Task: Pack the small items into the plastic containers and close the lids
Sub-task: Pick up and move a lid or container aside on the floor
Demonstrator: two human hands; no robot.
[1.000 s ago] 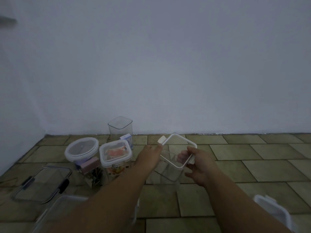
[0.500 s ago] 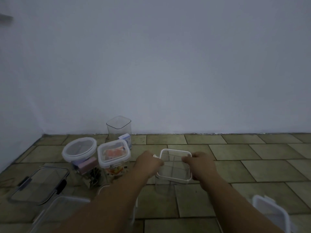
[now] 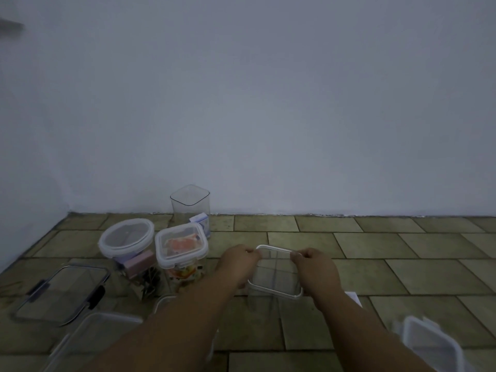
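A clear square container [image 3: 271,302] stands on the tiled floor in front of me with its white-rimmed lid [image 3: 273,269] lying flat on top. My left hand [image 3: 237,264] grips the lid's left edge and my right hand [image 3: 316,272] grips its right edge, fingers curled over the rim. Left of them stands a closed square container [image 3: 181,249] holding orange items, and a closed round container [image 3: 126,237]. An open tall clear container [image 3: 190,204] stands by the wall.
A flat clear lid with dark clips [image 3: 61,294] and a large clear container [image 3: 91,339] lie at the lower left. A small white box [image 3: 200,221], a pink block [image 3: 139,263] and dark small items [image 3: 149,283] sit among the containers. A white lid [image 3: 429,342] lies lower right.
The lid was tilted in both hands above the container; it has been lowered flat onto the container, and both hands now press at its sides.
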